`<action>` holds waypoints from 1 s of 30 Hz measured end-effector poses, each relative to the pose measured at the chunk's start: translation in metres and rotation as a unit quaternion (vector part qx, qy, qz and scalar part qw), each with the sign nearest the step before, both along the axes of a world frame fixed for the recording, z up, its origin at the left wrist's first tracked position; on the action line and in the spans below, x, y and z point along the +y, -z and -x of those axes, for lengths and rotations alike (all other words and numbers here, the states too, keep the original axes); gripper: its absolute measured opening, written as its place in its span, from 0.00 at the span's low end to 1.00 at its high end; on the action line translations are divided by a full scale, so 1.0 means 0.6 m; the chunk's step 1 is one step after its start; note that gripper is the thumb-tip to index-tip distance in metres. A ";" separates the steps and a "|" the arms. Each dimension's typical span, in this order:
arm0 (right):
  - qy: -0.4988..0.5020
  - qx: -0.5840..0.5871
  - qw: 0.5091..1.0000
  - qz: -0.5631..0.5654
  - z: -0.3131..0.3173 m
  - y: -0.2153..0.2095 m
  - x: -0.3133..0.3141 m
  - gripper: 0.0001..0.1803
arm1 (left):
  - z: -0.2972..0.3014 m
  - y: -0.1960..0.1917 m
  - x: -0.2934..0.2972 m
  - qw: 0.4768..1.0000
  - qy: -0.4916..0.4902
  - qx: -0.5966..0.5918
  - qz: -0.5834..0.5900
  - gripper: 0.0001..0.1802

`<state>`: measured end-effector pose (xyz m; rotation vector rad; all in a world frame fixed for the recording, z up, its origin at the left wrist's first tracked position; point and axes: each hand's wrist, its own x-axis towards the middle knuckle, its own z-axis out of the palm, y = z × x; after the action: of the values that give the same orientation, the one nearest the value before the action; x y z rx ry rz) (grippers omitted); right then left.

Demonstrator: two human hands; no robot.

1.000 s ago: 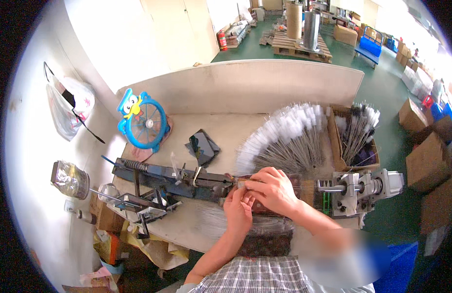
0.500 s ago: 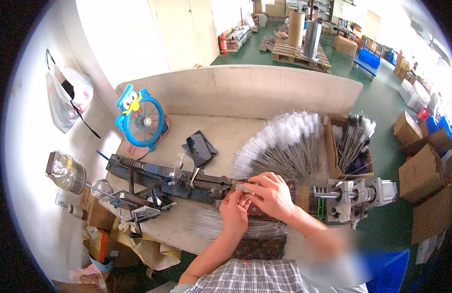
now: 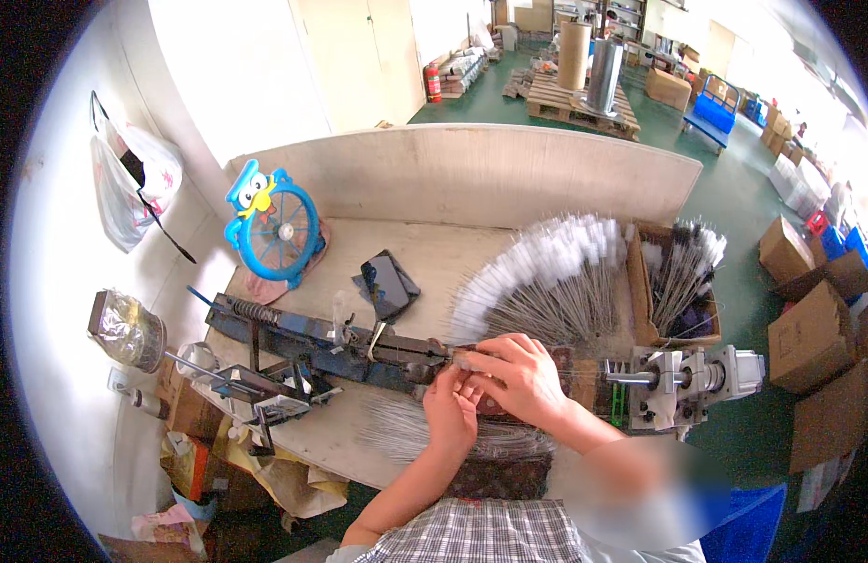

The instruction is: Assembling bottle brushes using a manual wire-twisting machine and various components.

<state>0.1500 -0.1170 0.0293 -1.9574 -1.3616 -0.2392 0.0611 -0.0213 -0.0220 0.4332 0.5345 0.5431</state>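
Observation:
Both of my hands meet at the right end of a long blue metal machine (image 3: 312,338) that lies across the workbench. My left hand (image 3: 452,403) pinches something small at the machine's tip; what it grips is too small to tell. My right hand (image 3: 513,371) curls over the same spot from above, fingers closed around the thin wire work there. Under my wrists lies a bundle of bare thin wires (image 3: 424,433). Beyond my hands fans out a pile of wire brushes with white tufted ends (image 3: 546,277).
A grey motor unit (image 3: 687,383) sits to the right. A cardboard box of brushes (image 3: 678,281) stands at the back right. A black phone (image 3: 389,284) and a blue fan (image 3: 274,230) rest at the back left. A wooden board (image 3: 471,174) walls the bench.
My hands stay at the machine's tip with only small finger movements. The view has shifted slightly as my head moved.

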 end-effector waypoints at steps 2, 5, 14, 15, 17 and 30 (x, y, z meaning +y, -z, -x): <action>0.009 -0.001 1.000 -0.007 -0.004 0.005 -0.009 0.16 | 0.001 -0.004 0.000 1.000 0.014 -0.025 0.010 0.08; 0.019 -0.013 1.000 0.014 -0.003 0.003 -0.011 0.15 | 0.001 -0.015 -0.004 1.000 0.014 -0.006 -0.001 0.07; 0.021 -0.015 1.000 -0.010 0.004 0.003 0.001 0.15 | -0.003 -0.015 -0.007 0.999 0.018 0.002 -0.040 0.04; 0.031 -0.030 0.999 -0.008 0.006 0.006 0.003 0.14 | -0.004 -0.015 -0.008 0.999 0.019 0.002 -0.040 0.04; 0.035 -0.033 0.999 -0.009 0.007 0.006 0.003 0.14 | -0.005 -0.015 -0.011 0.999 -0.003 0.010 -0.035 0.04; 0.058 -0.037 0.997 -0.042 0.005 0.010 0.002 0.14 | -0.010 -0.010 -0.006 0.996 0.012 0.046 -0.073 0.05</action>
<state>0.1469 -0.1156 0.0234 -1.9768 -1.2650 -0.4215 0.0672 -0.0252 -0.0160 0.6045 0.5797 0.5434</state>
